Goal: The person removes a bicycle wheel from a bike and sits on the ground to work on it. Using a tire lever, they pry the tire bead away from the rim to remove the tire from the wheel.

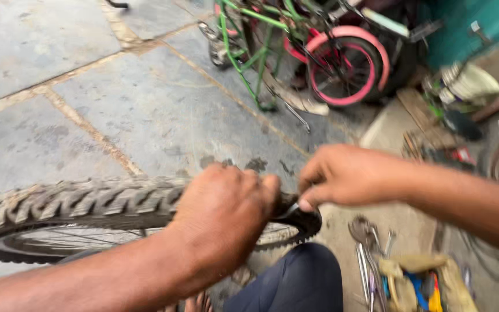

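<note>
A knobbly bicycle tyre (76, 202) on a spoked wheel lies across the lower left of the head view. My left hand (223, 214) is clamped over the tyre's top edge near its right end. My right hand (347, 176) pinches the tyre's black edge (304, 216) just to the right of the left hand, with a thin metal tool tip showing between the two hands. My dark blue trouser knee (295, 280) is under the wheel. The picture is motion-blurred.
The stone-slab floor (88, 104) spreads out beyond the wheel. A green bicycle frame (249, 52) and a pink-rimmed wheel (345, 69) stand at the top. Metal hand tools and a cloth (411, 277) lie at lower right. More clutter sits along the right wall.
</note>
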